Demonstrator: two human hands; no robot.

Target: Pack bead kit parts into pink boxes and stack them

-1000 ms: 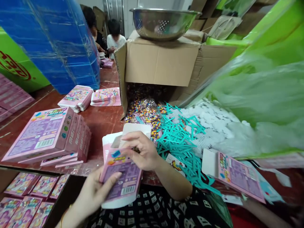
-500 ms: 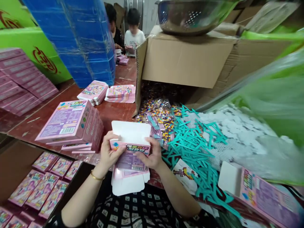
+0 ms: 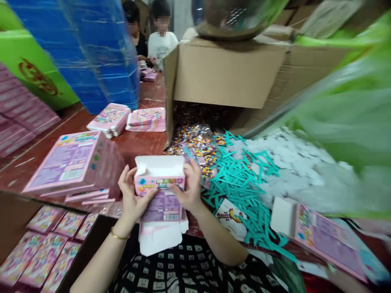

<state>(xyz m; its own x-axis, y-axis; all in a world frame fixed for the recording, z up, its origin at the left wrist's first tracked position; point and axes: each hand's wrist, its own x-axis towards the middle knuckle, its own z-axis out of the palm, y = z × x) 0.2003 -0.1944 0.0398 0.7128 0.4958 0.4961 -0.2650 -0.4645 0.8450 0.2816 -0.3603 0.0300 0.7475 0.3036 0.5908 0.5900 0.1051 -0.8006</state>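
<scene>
As I look down from my head camera, a pink-and-purple carton [image 3: 163,204] is between my two hands, near the front edge of the red bench [image 3: 139,145], just above my patterned shirt [image 3: 166,266]. My left hand [image 3: 132,201] grips its left side, thumb across the printed front; my right hand [image 3: 192,189] grips the opposite side the same way. White flaps [image 3: 159,163] stand open at the top, and a pale flap [image 3: 160,241] hangs below; whether that belongs to a second carton beneath, I can't tell.

I'd judge it light, thin card: stiff along its folded edges, soft across the broad face, and a little slick where printed. Squeezing mid-panel could dent it, and the loose flaps would bend or crease if I lifted by them. The side edges are the place to hold, thumbs light in front. Teal sticks [image 3: 233,175] and small bead packets [image 3: 198,140] lie beyond my right hand.
</scene>
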